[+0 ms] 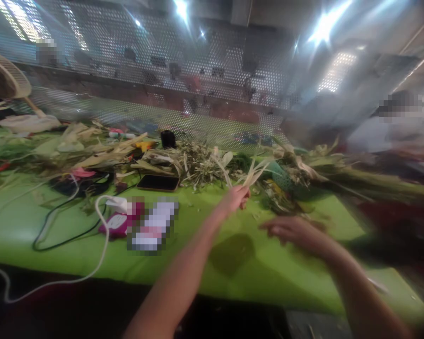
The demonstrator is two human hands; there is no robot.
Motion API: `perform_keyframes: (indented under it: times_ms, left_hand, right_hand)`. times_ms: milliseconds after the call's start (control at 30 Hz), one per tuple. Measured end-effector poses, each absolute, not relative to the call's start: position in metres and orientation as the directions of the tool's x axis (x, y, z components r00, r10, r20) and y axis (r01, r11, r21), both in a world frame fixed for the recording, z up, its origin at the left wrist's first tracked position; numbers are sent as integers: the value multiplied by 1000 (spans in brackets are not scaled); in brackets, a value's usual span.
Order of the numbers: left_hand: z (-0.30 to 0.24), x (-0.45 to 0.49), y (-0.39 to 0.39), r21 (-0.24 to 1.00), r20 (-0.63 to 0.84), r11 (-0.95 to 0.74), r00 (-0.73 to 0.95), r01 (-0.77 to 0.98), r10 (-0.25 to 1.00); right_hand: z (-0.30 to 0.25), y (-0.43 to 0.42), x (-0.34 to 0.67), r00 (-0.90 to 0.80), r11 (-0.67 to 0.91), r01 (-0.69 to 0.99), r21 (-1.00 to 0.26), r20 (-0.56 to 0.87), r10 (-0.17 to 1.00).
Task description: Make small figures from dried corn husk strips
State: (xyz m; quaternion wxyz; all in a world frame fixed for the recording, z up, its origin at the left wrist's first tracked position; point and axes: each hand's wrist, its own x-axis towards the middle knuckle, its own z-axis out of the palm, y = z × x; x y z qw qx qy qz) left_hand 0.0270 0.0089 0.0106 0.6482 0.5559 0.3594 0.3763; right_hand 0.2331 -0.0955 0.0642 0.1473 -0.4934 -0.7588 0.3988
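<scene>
My left hand (238,197) is closed around a small bunch of pale dried leaf strips (255,173), whose ends fan out above the fist. To its right, my right hand (289,230) hovers over the green table, blurred by motion, with its fingers stretched toward the left. Nothing shows in that hand. Beyond both hands lies a heap of dried leaf scraps (198,165). A green mesh piece (280,175) rests among the leaves just past my left hand.
On the green tabletop (198,254) a dark phone (158,182) lies near a lit, pixelated screen (155,223). A magenta power block (118,225) trails white and black cables at left. A fan (7,75) stands far left. Blurred people are at right.
</scene>
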Motion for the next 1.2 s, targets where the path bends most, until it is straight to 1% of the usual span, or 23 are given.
perform_keyframes:
  times_ms: [33, 67, 133, 233, 267, 333, 367, 433, 500, 567, 633, 700, 767, 833, 900, 1000, 1100, 1200]
  left_hand:
    - [12, 28, 8, 989, -57, 114, 479, -91, 876]
    - [13, 29, 7, 989, -69, 126, 496, -82, 866]
    - [14, 30, 6, 989, -89, 138, 523, -55, 848]
    - [13, 32, 4, 993, -88, 118, 575, -15, 814]
    - [13, 32, 3, 995, -87, 100, 598, 10, 797]
    - [13, 31, 2, 995, -97, 60, 631, 80, 770]
    - [13, 31, 1, 993, -105, 43, 641, 111, 761]
    - [13, 28, 1, 989, -115, 28, 646, 144, 755]
    - [14, 25, 3, 987, -121, 21, 643, 161, 756]
    - [16, 21, 4, 982, -121, -5, 643, 190, 756]
    - [18, 19, 5, 978, -89, -57, 645, 202, 759]
    - [20, 19, 5, 985, -18, -97, 652, 140, 758]
    - [20, 22, 3, 994, 68, -109, 659, 20, 749]
    - [19, 26, 2, 990, 128, -131, 652, -44, 748]
    - [17, 30, 1, 980, 155, -197, 618, -1, 771]
    - [16, 33, -1, 944, 174, -298, 553, 142, 815]
    - [18, 32, -2, 916, 178, -335, 524, 221, 833]
    - [21, 30, -2, 909, 176, -339, 512, 245, 841]
  right_hand:
    - [63, -85, 232, -339, 151, 651, -744, -108, 934]
    - [62, -73, 230, -212, 118, 650, -751, -31, 977]
    - [60, -51, 224, -89, 113, 569, -814, 76, 993]
    - [58, -28, 211, -121, 102, 317, -943, 67, 990]
    - [58, -23, 207, -106, 90, 228, -970, 67, 992]
    - [59, -18, 203, -41, 78, 93, -993, 75, 996]
    - [61, -16, 203, -1, 82, 59, -995, 82, 997]
    - [67, -14, 204, 61, 99, 56, -994, 102, 993]
    - [73, -13, 206, 95, 131, 101, -986, 140, 986]
    - [77, -13, 206, 103, 163, 166, -973, 181, 978]
    - [77, -14, 203, 74, 186, 229, -955, 208, 975]
    - [76, -16, 197, 34, 194, 274, -942, 211, 977]
    - [73, -18, 192, -20, 188, 309, -932, 191, 981]
    - [70, -19, 187, -69, 176, 345, -922, 162, 984]
    - [66, -19, 186, -82, 172, 363, -916, 153, 985]
    - [60, -15, 188, -39, 196, 326, -925, 194, 980]
    - [54, -11, 192, -19, 217, 292, -932, 221, 975]
    - [53, -11, 192, 3, 176, 263, -949, 184, 983]
